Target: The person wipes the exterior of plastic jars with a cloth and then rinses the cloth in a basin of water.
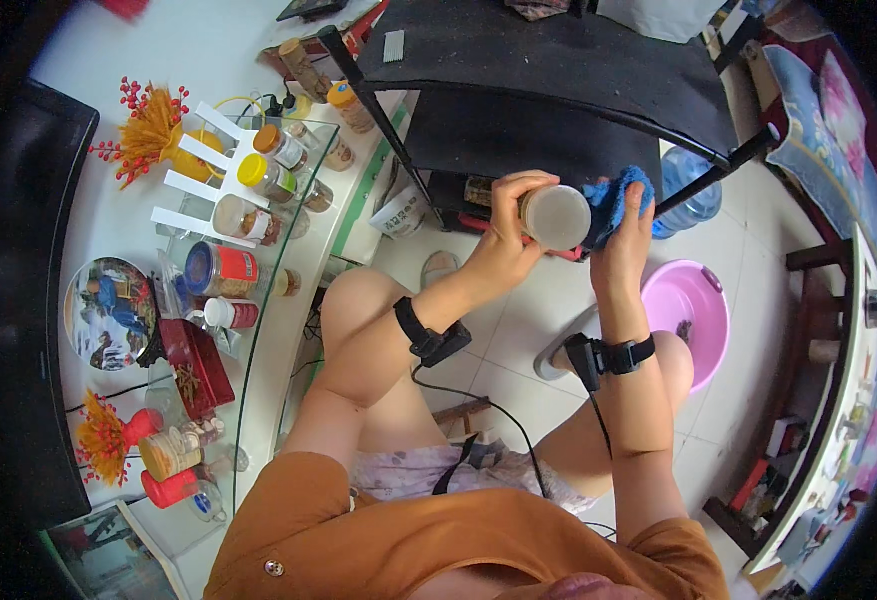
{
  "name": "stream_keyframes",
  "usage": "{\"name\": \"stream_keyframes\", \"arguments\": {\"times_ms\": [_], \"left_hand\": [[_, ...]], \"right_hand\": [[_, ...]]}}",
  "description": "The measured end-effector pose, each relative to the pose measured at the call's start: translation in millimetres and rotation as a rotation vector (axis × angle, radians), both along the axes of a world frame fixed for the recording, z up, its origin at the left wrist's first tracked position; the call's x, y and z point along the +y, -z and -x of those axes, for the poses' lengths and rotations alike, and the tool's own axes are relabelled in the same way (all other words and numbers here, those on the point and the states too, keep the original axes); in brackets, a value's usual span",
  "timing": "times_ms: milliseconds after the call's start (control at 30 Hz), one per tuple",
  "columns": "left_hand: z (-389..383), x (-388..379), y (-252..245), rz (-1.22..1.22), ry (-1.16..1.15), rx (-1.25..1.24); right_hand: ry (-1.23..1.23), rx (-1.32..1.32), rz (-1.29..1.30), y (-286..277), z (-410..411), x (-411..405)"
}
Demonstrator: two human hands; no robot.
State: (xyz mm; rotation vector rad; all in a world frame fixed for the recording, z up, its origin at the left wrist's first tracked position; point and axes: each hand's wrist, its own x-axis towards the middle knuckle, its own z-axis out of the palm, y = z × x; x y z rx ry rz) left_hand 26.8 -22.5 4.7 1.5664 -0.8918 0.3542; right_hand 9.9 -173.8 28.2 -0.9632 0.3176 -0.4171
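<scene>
My left hand (515, 229) grips a round jar (557, 217) by its side, with a pale, whitish round end facing up toward me. A blue cloth (618, 201) is bunched in my right hand (624, 240), close beside the jar's right side. Whether the cloth touches the jar, I cannot tell. Both hands are above the floor, in front of a black shelf rack (521, 127). The jar's far side and its contents are hidden.
To the left, a glass-topped cabinet (288, 315) carries several jars, a red box (197, 367) and a white rack (221, 180). A pink basin (686, 322) sits on the floor at right, near a blue water bottle (690, 184). Cables hang from both wrist straps.
</scene>
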Motion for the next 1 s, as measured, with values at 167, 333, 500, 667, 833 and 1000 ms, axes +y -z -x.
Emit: {"name": "stream_keyframes", "arguments": {"times_ms": [167, 333, 500, 667, 833, 1000], "left_hand": [[2.8, 4.7, -3.9, -0.152, -0.202, 0.073], [9.9, 2.9, 8.7, -0.274, -0.251, 0.078], [12.5, 7.1, 12.4, -0.226, -0.136, 0.364], [2.5, 10.5, -1.1, 0.484, 0.401, 0.928], [-13.0, 14.7, -5.6, 0.834, 0.547, 1.149], [-11.2, 8.5, 0.9, 0.793, 0.435, 1.060]], "right_hand": [[-0.002, -0.274, 0.032, 4.2, 3.9, 4.7], [-0.060, -0.253, 0.650, 16.8, 9.5, 29.5], [-0.136, -0.114, 0.467, 11.1, -3.2, 18.3], [-0.029, -0.088, -0.022, 13.1, -9.7, 4.5], [-0.025, -0.190, 0.166, 14.1, 3.6, 12.8], [-0.165, 0.029, 0.408, 23.5, 18.7, 33.8]]}}
